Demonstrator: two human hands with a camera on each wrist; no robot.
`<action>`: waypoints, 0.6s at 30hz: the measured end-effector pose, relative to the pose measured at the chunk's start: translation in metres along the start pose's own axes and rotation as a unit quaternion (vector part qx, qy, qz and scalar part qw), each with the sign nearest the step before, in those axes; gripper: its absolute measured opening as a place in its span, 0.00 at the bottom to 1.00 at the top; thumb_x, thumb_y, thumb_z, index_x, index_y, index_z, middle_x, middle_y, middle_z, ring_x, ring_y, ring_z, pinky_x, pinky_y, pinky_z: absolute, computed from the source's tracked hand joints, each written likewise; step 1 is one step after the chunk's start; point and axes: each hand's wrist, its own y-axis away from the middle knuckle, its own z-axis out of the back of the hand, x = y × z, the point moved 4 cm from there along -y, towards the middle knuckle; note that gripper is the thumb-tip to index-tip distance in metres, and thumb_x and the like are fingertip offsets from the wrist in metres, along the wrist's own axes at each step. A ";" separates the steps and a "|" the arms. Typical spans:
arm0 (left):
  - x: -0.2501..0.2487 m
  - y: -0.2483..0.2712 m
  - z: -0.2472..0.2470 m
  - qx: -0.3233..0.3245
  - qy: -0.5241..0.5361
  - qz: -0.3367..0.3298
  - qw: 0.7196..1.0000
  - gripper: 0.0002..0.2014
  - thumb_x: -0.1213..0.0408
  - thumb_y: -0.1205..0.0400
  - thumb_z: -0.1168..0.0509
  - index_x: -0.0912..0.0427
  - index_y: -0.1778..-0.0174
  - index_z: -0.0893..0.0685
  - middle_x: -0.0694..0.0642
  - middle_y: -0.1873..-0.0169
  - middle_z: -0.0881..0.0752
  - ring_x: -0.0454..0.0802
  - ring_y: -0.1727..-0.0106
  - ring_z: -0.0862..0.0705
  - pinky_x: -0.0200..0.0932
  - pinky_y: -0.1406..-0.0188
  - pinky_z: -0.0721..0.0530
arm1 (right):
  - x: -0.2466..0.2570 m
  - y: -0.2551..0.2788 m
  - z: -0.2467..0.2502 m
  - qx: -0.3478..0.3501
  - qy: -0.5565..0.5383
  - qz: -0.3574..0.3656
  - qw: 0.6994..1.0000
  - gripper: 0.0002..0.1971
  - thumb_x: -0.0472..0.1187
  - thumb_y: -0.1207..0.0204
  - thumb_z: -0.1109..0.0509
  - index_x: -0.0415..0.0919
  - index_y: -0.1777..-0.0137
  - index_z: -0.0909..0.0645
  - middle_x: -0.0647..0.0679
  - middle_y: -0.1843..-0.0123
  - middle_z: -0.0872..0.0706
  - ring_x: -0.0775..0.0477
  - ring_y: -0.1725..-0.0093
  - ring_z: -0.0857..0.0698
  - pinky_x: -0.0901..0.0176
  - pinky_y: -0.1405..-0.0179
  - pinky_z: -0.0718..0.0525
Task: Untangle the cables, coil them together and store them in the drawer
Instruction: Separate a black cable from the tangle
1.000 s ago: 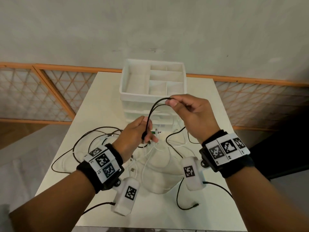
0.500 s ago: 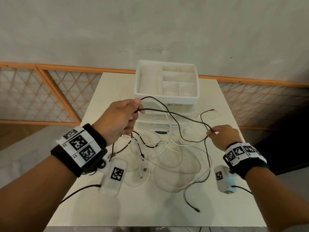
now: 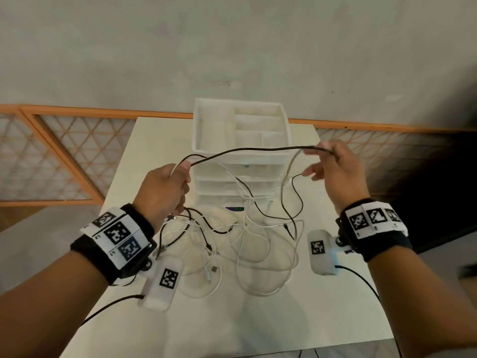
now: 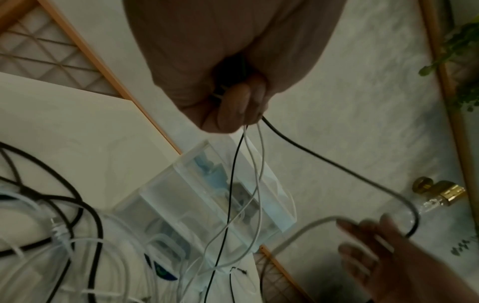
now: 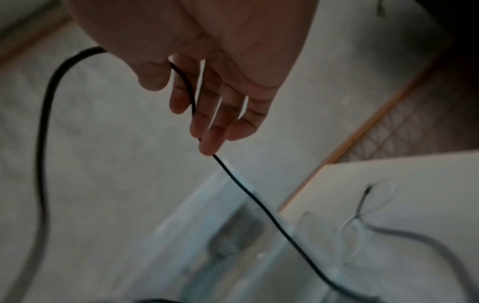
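A black cable (image 3: 258, 149) spans the air between my two hands, in front of the white drawer unit (image 3: 206, 130). My left hand (image 3: 184, 174) grips one end of that span in a fist, along with thin white cables (image 4: 255, 164) that hang down from it. My right hand (image 3: 322, 156) pinches the black cable (image 5: 241, 188) between thumb and forefinger, the other fingers spread; the cable trails down past them. A tangle of white and black cables (image 3: 245, 241) lies on the table below. The drawer unit's top tray has several compartments and its drawers look closed.
The cream table (image 3: 258, 319) ends just in front of me and at both sides. An orange-framed lattice rail (image 3: 64, 151) runs behind it against a grey wall. Wrist-camera leads (image 3: 361, 280) hang from both wrists.
My right hand has risen from low at the right to the height of the drawer unit's top, lifting the black cable into a span between the hands. The left hand has stayed roughly in place.
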 end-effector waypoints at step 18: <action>0.017 -0.016 -0.050 0.053 -0.019 0.061 0.997 0.17 0.53 0.11 0.41 0.56 0.65 0.29 0.49 0.79 0.34 0.42 0.84 0.41 0.32 0.86 0.44 | -0.001 -0.059 0.019 -0.099 -0.017 -0.046 0.994 0.10 0.42 0.18 0.44 0.50 0.54 0.21 0.43 0.45 0.12 0.48 0.71 0.12 0.53 0.69 0.22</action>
